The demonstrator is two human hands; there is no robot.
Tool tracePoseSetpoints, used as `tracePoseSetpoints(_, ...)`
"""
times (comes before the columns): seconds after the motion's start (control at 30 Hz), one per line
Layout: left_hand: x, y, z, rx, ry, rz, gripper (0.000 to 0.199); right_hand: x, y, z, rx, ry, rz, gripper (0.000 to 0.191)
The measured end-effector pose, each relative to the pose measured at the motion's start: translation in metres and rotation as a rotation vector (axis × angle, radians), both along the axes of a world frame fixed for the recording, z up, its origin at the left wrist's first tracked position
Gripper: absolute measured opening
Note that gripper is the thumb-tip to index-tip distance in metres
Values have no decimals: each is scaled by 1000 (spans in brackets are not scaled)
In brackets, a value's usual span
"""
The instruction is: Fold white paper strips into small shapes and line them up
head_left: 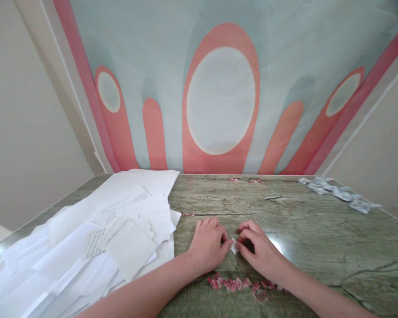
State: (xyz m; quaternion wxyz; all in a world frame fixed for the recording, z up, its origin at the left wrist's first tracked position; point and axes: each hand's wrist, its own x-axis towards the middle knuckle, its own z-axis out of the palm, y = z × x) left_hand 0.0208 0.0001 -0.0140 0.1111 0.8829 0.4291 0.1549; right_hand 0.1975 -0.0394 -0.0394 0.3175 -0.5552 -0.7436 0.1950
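Observation:
A small white folded piece of paper (234,246) is between my two hands, just above or on the wood-patterned tabletop. My left hand (208,243) has its thumb and curled fingers at the paper's left side. On the other side, my right hand (257,247) pinches the paper's right edge between thumb and forefinger. Parts of the paper are hidden by the fingertips. To the left of my left hand spreads a large heap of white paper sheets (133,243), some with printed lines.
Several small folded paper pieces (341,193) lie in a row at the table's far right. The wooden-look tabletop (318,247) has pink blossom patterns and a glare spot. Behind it hangs a grey-green backdrop (169,53) with coral shapes.

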Motion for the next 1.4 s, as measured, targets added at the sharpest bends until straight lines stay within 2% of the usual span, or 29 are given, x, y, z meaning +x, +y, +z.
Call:
tracePoseSetpoints(0.57,1,0,4,-30,-19,0,13,6,8,-4,23,-14,10,8)
tracePoseSetpoints(0.83,2,-1,2,-52,-31,-47,11,4,7,-2,36,-27,18,9)
tracePoseSetpoints(1.03,3,1,2,-85,-54,-23,9,5,6,1,30,-22,34,7)
tracePoseSetpoints(1.27,2,2,2,-138,-72,-22,19,6,7,0,33,-21,36,8)
tracePoseSetpoints(1.4,1,3,-1,-138,-84,-34,18,6,6,0,43,-34,47,8)
